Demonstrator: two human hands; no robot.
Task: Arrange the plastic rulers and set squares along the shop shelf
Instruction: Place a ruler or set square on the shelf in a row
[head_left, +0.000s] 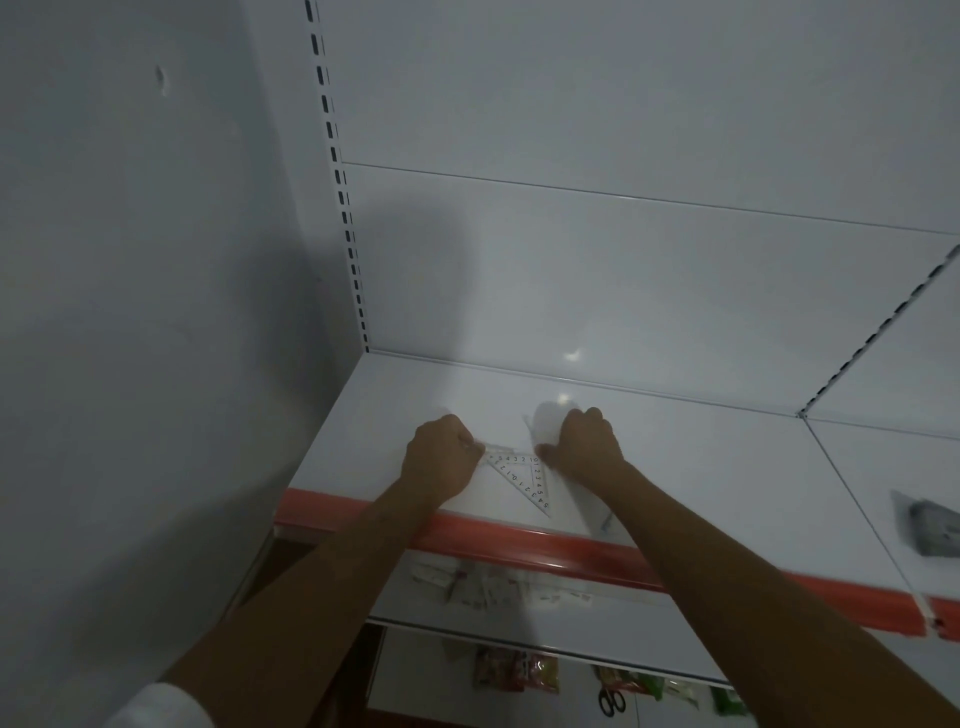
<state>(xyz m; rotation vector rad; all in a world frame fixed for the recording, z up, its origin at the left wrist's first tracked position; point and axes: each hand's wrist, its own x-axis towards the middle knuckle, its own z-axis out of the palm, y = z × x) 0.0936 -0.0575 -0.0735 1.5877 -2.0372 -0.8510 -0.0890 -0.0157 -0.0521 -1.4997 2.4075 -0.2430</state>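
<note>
Scale numerals — 0 to 5 — on clear set square (524, 480)

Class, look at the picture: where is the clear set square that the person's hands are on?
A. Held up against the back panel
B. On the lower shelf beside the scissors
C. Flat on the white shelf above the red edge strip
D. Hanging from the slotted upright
C: the clear set square lies flat on the white shelf, just behind the red edge strip, between the left hand and the right hand.

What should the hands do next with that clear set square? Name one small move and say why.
Probably slide the set square back from the shelf's red front edge and square it up. It lies flat with one corner pointing close to that edge, and the left hand and right hand already hold its two upper corners.
</note>
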